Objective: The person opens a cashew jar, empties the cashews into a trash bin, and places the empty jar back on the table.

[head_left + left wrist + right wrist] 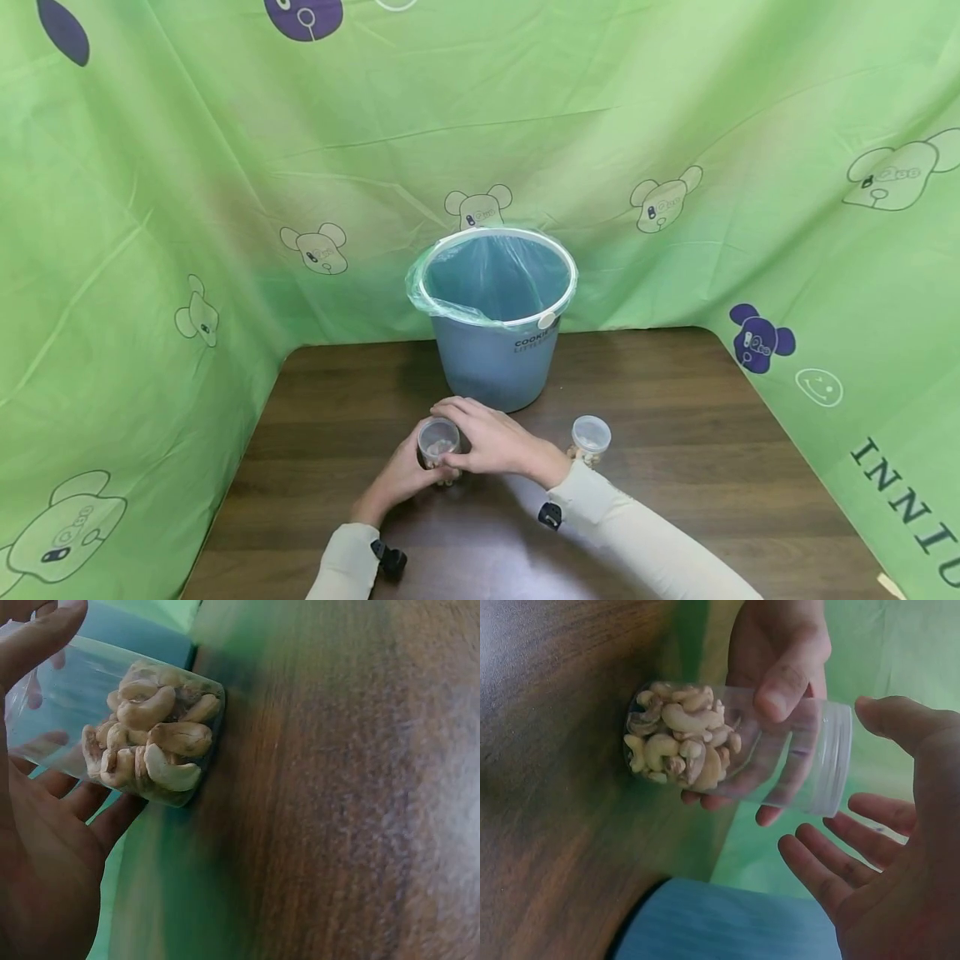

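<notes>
A clear plastic jar (697, 742) with cashews in its lower part stands upright on the table, below the bucket's left side in the head view. My left hand (401, 475) grips its side, thumb on one side and fingers round the other. In the left wrist view the cashews (146, 735) show through the wall. A translucent screw lid (834, 761) caps the jar. My right hand (495, 437) is spread about this lid, fingers loosely bent; in the right wrist view thumb and fingertips lie close to its rim, and whether they touch it I cannot tell.
A second lidded jar (591, 435) with similar pale contents stands to the right, beside my right forearm. Behind the hands is a blue bucket (491, 362) lined with a thin plastic bag. Green printed cloth (525, 150) walls the wooden table (330, 408) at back and sides.
</notes>
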A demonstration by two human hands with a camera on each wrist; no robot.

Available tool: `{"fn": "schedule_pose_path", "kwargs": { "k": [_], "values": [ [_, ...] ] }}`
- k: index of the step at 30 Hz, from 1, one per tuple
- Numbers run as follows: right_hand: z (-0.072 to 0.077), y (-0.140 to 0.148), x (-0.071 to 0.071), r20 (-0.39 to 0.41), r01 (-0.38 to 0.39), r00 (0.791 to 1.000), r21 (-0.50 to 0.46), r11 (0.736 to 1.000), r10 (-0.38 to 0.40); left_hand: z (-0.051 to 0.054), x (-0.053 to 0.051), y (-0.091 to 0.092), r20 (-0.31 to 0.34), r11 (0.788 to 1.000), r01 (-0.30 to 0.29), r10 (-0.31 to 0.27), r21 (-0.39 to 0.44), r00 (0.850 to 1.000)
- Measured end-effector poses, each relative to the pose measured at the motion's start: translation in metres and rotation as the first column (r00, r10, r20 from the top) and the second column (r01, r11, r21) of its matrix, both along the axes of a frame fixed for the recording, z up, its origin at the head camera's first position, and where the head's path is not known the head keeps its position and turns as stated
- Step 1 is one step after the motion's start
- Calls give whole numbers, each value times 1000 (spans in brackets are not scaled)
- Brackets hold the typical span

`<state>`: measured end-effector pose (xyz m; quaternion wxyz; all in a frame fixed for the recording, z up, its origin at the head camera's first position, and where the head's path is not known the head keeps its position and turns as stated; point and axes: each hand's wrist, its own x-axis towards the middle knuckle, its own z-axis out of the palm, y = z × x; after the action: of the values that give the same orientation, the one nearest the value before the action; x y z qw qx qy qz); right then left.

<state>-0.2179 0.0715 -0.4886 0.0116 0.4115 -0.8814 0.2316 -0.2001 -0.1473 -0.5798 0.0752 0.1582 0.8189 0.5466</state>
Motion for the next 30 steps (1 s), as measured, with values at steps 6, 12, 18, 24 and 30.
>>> {"fn": "schedule_pose_path", "kwargs": {
  "k": [6, 12, 18, 24, 30],
  "values": [
    [-5, -4, 2, 2, -18, 1000, 19, 1000, 18, -2, -1, 1, 11, 1000, -9, 10, -17, 1000],
    [-7, -7, 5, -6, -32, 999, 27, 999, 33, 0, 0, 2, 8, 1000, 8, -8, -1, 1000],
    [-7, -7, 5, 0, -30, 1000, 16, 999, 30, 0, 1, 3, -1, 1000, -7, 7, -5, 1000],
    [-8, -7, 4, 0, -29, 1000, 20, 999, 29, 0, 2, 4, -4, 1000, -15, 14, -19, 1000],
    [-9, -6, 3, 5, -26, 1000, 19, 999, 26, 0, 2, 5, -18, 998, -25, 24, -51, 1000]
  ]
}}
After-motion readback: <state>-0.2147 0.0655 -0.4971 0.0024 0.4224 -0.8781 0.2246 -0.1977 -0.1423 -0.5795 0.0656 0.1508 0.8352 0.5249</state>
